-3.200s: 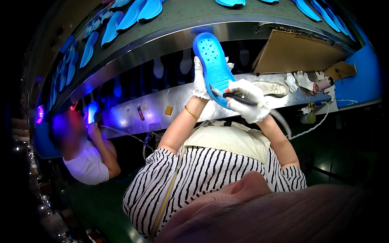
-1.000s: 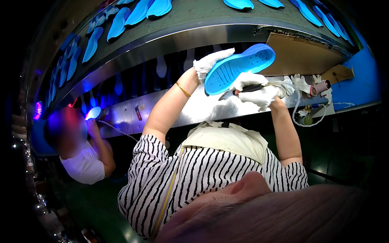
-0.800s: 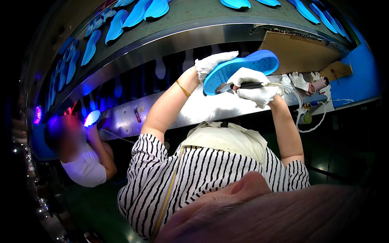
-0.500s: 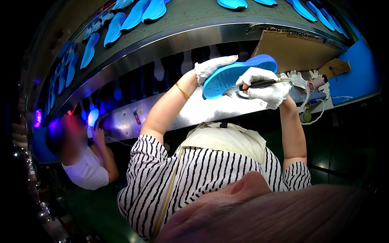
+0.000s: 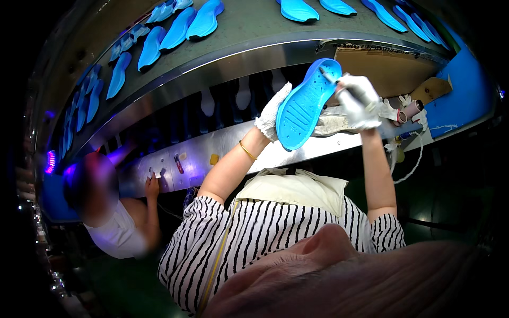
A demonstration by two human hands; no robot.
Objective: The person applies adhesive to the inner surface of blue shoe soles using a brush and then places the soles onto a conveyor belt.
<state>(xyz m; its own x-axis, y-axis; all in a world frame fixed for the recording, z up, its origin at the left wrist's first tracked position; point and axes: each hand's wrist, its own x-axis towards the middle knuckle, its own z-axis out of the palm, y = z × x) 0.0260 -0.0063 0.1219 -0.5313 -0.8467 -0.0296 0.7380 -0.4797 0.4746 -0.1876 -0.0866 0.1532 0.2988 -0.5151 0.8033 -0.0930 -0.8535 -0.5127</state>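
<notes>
My left hand (image 5: 272,115), in a white knit glove, grips the left edge of a bright blue shoe sole (image 5: 302,111). The sole is tilted up above the bench, its wide end toward me and its narrower end far and to the right. Grooves and small holes mark the face toward me. By the narrower end is my right hand (image 5: 360,100), also gloved and smeared by motion, closed around a slim tool (image 5: 330,77). Its thin tip lies over the sole's holed end; whether it touches, and the tool's exact kind, I cannot tell.
Several blue soles lie on the conveyor belt (image 5: 254,24) beyond a metal rail. A cardboard sheet (image 5: 382,69), a thread spool (image 5: 412,108) and white gloves are at the right. Left along the metal bench (image 5: 196,153) sits another person (image 5: 119,222); a red-handled tool (image 5: 178,164) lies nearby.
The sole has swung more upright, its narrow end now farther away. My right hand has moved up and right, with the tool's tip now at that end. The other person's hand has lowered.
</notes>
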